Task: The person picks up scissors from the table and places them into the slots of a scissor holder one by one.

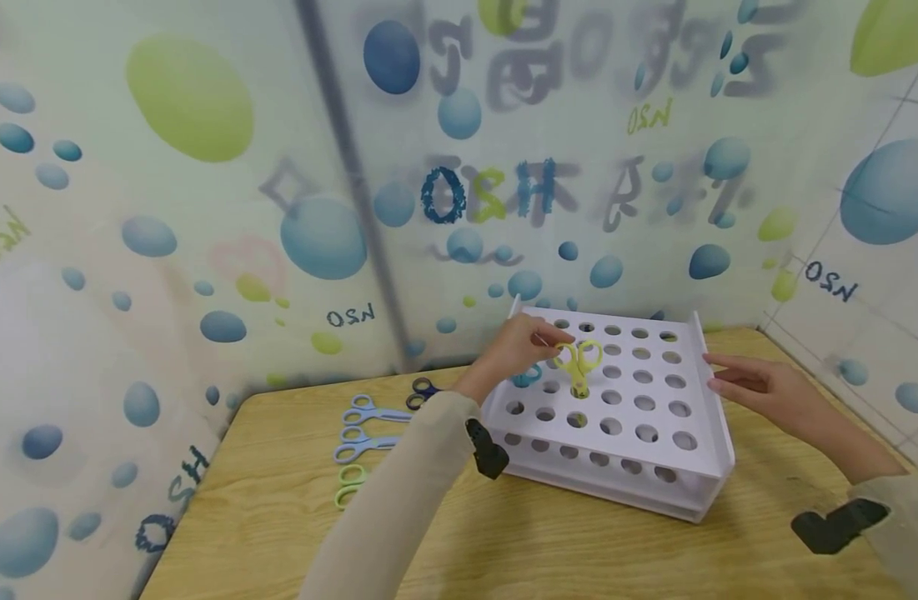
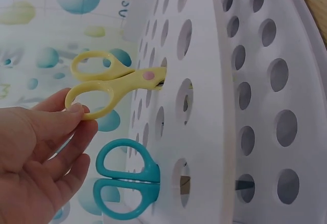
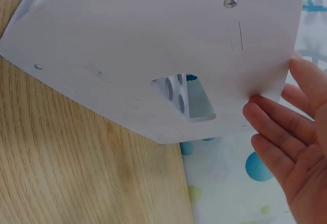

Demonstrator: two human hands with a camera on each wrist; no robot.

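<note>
A pair of yellow scissors (image 2: 125, 85) stands blades down in a hole of the white rack (image 1: 594, 425). My left hand (image 1: 522, 343) pinches one of its handle loops between thumb and fingers, as the left wrist view shows. Beside it, teal scissors (image 2: 127, 179) sit in another hole with their loops above the top plate. My right hand (image 1: 777, 396) is at the rack's right side panel (image 3: 127, 40), its fingertips touching the panel near the upper edge with the fingers fairly straight. The yellow blades are mostly hidden below the plate.
On the wooden table (image 1: 256, 500) left of the rack lie light blue scissors (image 1: 364, 444), green scissors (image 1: 349, 483) and dark blue scissors (image 1: 421, 392). My left forearm partly covers them. A patterned curtain (image 1: 203, 208) hangs close behind the rack.
</note>
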